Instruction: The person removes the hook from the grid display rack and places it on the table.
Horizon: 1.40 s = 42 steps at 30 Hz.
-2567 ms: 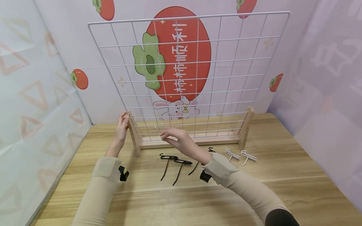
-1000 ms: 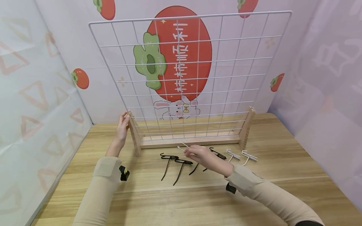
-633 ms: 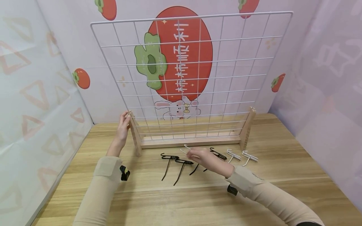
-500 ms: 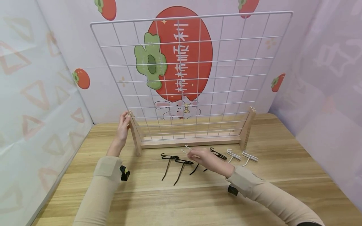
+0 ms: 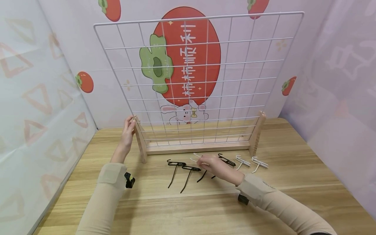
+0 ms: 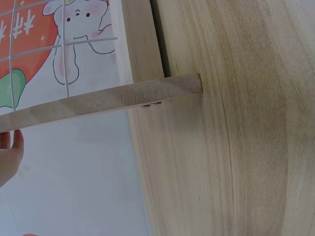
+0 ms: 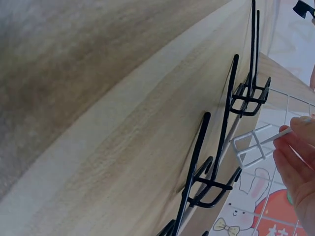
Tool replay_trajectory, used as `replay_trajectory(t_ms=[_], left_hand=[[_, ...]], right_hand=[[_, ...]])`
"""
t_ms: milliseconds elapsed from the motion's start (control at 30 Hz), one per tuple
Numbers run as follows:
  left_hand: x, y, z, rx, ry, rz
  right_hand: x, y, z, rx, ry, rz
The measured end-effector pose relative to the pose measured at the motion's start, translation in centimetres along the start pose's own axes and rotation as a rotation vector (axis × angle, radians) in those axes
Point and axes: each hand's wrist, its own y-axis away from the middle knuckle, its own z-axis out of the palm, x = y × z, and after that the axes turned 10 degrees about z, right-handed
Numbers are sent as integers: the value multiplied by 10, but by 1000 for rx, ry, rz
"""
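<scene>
A white wire grid panel (image 5: 202,78) stands upright in a wooden base (image 5: 194,147) on the table. My left hand (image 5: 127,132) holds the top of the base's left wooden upright (image 5: 139,140); that upright (image 6: 98,101) fills the left wrist view. My right hand (image 5: 212,164) pinches a white wire hook (image 5: 196,156) just above the table, in front of the base. The same white hook (image 7: 258,142) shows between my fingertips (image 7: 295,147) in the right wrist view. Several black hooks (image 5: 182,167) lie on the table beside that hand.
Two more white hooks (image 5: 251,162) lie near the base's right upright (image 5: 257,133). Another black hook (image 5: 226,160) lies just right of my hand. The wooden table (image 5: 188,209) is walled by patterned sheets on three sides.
My right hand came down from the grid's lower wires with the white hook and now hovers low over the table by the black hooks. The left hand stayed put.
</scene>
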Motion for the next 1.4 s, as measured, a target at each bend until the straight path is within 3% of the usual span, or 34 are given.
replay_trajectory(t_ms=[267,633,1033,1400], left_hand=[[2,1,1,-4,19,-19],[22,8,9,-9,10,-38],[21,8,9,-2,6,-22],[22,7,10,-11,16,-30]], right_hand=[[1,5,1,-26,20,35],[3,7,3,-27,54,61],[5,9,4,-30,35,73],[6,13,7,-24,59,21]])
